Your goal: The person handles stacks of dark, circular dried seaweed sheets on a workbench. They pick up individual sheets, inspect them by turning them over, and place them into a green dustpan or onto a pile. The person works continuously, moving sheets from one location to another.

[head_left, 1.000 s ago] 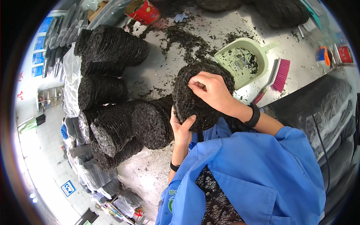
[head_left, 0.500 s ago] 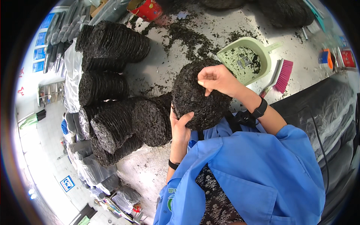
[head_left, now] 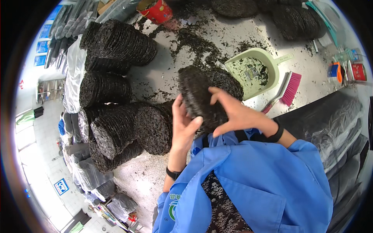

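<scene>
A round stack of dark dried seaweed discs (head_left: 196,87) stands tilted on edge between my hands, its layered side showing. My left hand (head_left: 184,126) is closed round its near left side, the thumb laid along the layers. My right hand (head_left: 239,112), slightly blurred, is at the stack's right side with fingers and thumb spread; whether the fingertips touch is unclear. Just beyond it another round dark seaweed piece (head_left: 226,81) rests on the table. Several more stacks of seaweed discs (head_left: 124,42) lie on their sides along the left.
A pale green dustpan (head_left: 276,75) holding dark flakes is right of the seaweed, beside a pink-bristled brush (head_left: 291,89). Dark crumbs (head_left: 196,46) litter the metal table. A red bucket (head_left: 157,11) stands at the back, with more seaweed stacks (head_left: 299,21) at the far right.
The held seaweed has been tipped from its broad face up onto its edge. My right hand has gone from pinched fingers on that face to spread fingers at its right side.
</scene>
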`<state>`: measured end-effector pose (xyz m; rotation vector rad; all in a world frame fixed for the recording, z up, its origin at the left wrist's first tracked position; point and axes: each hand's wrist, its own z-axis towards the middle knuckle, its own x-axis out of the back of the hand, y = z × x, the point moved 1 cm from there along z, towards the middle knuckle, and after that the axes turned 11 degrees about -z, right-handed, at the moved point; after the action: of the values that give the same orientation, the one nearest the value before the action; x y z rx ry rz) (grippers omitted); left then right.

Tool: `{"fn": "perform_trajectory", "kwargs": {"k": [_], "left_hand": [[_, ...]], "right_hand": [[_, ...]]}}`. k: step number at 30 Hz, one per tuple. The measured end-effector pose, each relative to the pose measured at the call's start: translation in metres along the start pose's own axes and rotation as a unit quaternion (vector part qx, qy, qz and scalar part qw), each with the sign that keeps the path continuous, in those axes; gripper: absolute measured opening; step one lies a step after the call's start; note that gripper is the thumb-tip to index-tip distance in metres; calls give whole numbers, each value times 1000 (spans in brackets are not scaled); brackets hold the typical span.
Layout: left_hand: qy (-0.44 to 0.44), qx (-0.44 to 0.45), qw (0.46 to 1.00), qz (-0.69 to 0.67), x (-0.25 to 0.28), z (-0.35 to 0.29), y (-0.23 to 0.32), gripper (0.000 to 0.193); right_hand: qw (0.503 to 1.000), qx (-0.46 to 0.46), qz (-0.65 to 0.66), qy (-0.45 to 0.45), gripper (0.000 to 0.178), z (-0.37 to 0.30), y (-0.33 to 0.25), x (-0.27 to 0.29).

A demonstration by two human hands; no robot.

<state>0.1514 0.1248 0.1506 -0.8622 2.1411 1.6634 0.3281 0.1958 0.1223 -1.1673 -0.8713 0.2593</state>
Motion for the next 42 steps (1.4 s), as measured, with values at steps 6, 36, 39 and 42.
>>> {"fn": "perform_trajectory", "kwargs": {"k": [6,36,39,42], "left_hand": [[-23,-22,998,61,-5,3,-10,104],[170,-1,931,-324,105,-11,-29,55],[152,12,926,-346,98,-9,-29,56],[61,1,949,-309,82,-6,-32,66]], "right_hand": [[997,-31,63,-42,85,12,3,-17],[891,-147,76,423,50,-33,42,56],[925,-129,-35,357,32,-29,26,53],[954,-57,-107,275,26,-14,-8,33]]}}
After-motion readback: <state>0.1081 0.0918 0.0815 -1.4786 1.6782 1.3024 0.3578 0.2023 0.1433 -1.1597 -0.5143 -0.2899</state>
